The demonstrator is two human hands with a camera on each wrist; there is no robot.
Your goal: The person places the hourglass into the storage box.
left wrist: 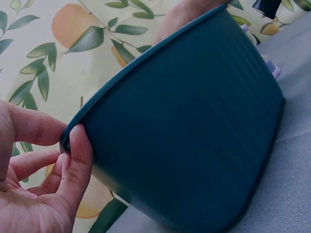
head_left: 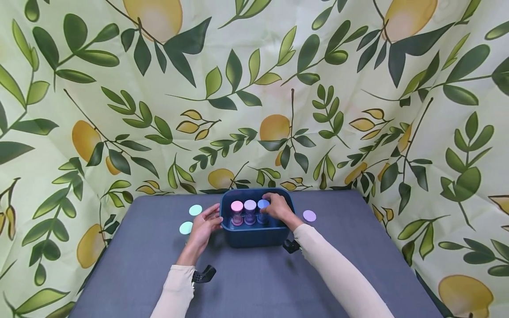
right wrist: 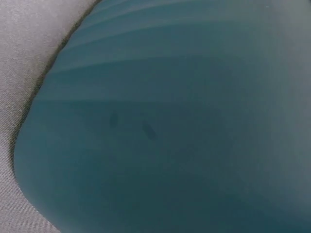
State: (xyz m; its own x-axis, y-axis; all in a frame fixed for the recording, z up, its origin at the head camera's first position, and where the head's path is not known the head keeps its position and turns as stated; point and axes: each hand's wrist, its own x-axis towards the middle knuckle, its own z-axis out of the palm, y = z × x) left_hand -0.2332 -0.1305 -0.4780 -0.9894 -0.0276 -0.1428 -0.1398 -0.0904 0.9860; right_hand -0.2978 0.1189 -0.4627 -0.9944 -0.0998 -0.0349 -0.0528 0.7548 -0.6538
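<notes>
A dark blue bin [head_left: 256,238] stands on the table, its ribbed outer side filling most of both wrist views. Inside it, a pink sand timer [head_left: 237,207], a purple sand timer [head_left: 250,207] and a blue sand timer [head_left: 262,204] stand upright in a row. With thumb and fingers my left hand [head_left: 203,227] pinches the bin's rim [left wrist: 114,87] at its left end. My right hand [head_left: 277,206] reaches over the rim into the bin and grips the blue timer near its top. The bin's wall hides that hand from the right wrist view.
Two mint-green round-topped pieces [head_left: 195,210] are on the table [head_left: 151,256] left of the bin, and a lavender one [head_left: 309,215] is to its right. A lemon-patterned cloth [head_left: 238,145] rises behind the table and along both sides.
</notes>
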